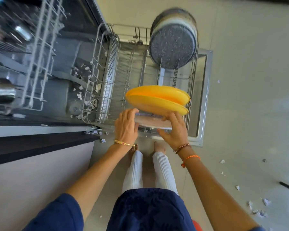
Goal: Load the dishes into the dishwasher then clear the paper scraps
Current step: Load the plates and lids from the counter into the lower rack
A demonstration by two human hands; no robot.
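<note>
Open tines fill the lower rack (117,67) between the speckled pot (172,47) and two yellow plates (157,99).

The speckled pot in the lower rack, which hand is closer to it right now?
Right. The right hand grips the pale plate directly below the speckled pot; the left hand holds the plate's other edge, further left.
</note>
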